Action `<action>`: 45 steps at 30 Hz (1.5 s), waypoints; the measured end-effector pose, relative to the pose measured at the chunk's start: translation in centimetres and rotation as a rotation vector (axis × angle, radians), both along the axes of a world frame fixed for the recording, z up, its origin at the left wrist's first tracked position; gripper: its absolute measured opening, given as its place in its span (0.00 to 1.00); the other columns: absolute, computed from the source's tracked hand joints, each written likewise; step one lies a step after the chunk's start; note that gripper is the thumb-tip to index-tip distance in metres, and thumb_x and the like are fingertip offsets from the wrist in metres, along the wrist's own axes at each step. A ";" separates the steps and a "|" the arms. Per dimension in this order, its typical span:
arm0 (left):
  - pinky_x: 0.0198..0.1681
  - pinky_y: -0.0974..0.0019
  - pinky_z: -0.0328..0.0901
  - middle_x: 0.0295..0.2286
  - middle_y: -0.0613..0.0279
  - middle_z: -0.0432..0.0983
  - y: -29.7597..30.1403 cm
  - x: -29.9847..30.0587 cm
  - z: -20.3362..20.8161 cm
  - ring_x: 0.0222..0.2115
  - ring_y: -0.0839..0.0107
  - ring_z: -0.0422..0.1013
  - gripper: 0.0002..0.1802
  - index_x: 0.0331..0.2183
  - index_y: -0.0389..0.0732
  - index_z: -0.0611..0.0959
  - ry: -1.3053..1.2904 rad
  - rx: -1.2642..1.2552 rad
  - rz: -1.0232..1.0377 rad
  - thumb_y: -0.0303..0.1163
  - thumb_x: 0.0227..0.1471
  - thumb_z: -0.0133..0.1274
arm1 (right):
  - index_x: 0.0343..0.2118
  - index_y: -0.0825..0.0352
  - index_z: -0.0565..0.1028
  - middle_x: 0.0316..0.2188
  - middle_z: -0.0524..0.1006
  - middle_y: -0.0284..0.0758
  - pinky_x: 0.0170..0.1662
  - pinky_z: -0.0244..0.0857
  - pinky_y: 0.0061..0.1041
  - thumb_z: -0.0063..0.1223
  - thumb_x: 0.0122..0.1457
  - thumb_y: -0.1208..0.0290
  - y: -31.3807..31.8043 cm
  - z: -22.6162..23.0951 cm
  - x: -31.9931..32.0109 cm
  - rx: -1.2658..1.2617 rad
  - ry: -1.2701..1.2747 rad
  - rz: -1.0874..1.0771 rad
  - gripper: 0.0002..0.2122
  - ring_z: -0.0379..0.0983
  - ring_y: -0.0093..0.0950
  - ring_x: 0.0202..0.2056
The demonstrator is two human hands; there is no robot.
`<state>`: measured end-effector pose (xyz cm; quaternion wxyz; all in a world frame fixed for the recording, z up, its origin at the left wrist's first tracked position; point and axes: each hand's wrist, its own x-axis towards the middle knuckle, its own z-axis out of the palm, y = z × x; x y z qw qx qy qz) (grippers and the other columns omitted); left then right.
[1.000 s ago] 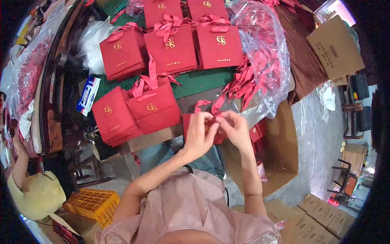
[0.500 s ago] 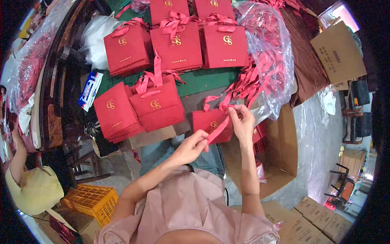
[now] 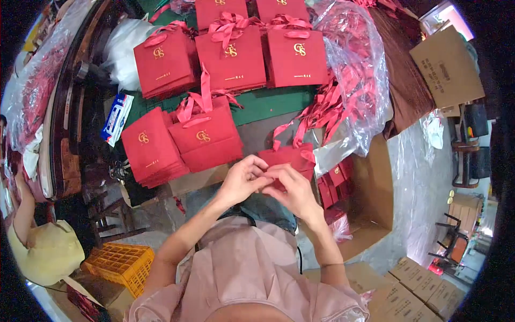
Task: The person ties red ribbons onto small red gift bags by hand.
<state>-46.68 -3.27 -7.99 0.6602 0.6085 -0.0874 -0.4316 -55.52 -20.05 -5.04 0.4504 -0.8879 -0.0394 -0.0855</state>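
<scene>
My left hand [image 3: 240,181] and my right hand [image 3: 295,194] meet fingertip to fingertip in front of a red paper gift bag [image 3: 287,155]. Both are closed in a pinch on a red ribbon, most of which my fingers cover. Loose ribbon ends show at the top of this bag. Left of my hands lie a stack of red gift bags with a ribbon handle [image 3: 208,137] and another fanned stack of bags [image 3: 150,147]. A large heap of red ribbons [image 3: 335,102] rests in clear plastic just beyond the bag.
More stacked gift bags [image 3: 230,59] stand on the green table surface [image 3: 273,102]. An open cardboard box [image 3: 370,209] at the right holds red bags. A blue-and-white packet [image 3: 116,119] lies at the left. An orange crate [image 3: 120,263] and another person's arm [image 3: 24,201] are lower left.
My hands have come together; the ribbon stretched between them is now mostly hidden. My right hand has moved left and down, uncovering bags in the box.
</scene>
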 end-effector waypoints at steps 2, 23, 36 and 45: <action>0.29 0.74 0.68 0.30 0.61 0.79 0.0 0.0 -0.3 0.27 0.78 0.74 0.16 0.42 0.36 0.75 -0.014 0.009 -0.001 0.26 0.52 0.62 | 0.44 0.64 0.75 0.35 0.76 0.37 0.33 0.73 0.33 0.64 0.53 0.74 0.4 -0.8 -0.2 0.057 0.012 -0.033 0.15 0.77 0.37 0.32; 0.39 0.56 0.69 0.37 0.57 0.70 -2.9 1.2 -0.5 0.38 0.56 0.70 0.22 0.43 0.40 0.79 -1.172 0.340 -0.049 0.22 0.42 0.62 | 0.32 0.67 0.77 0.28 0.74 0.39 0.32 0.69 0.35 0.62 0.53 0.76 -0.4 -3.8 0.5 -0.057 0.010 -0.430 0.05 0.74 0.38 0.29; 0.38 0.54 0.68 0.32 0.52 0.75 -3.1 2.5 -0.7 0.35 0.52 0.72 0.10 0.35 0.38 0.78 -1.062 0.268 -0.081 0.19 0.47 0.55 | 0.28 0.68 0.75 0.26 0.74 0.40 0.31 0.67 0.34 0.62 0.52 0.75 1.1 -4.4 1.2 0.051 0.076 -0.577 0.06 0.74 0.37 0.27; 0.38 0.54 0.68 0.29 0.53 0.76 -3.1 2.5 -0.6 0.33 0.54 0.74 0.08 0.35 0.37 0.77 -0.978 0.298 -0.106 0.20 0.48 0.52 | 0.28 0.67 0.74 0.25 0.74 0.39 0.29 0.67 0.35 0.63 0.51 0.75 2.6 -4.6 1.1 -0.005 0.002 -0.653 0.07 0.73 0.37 0.25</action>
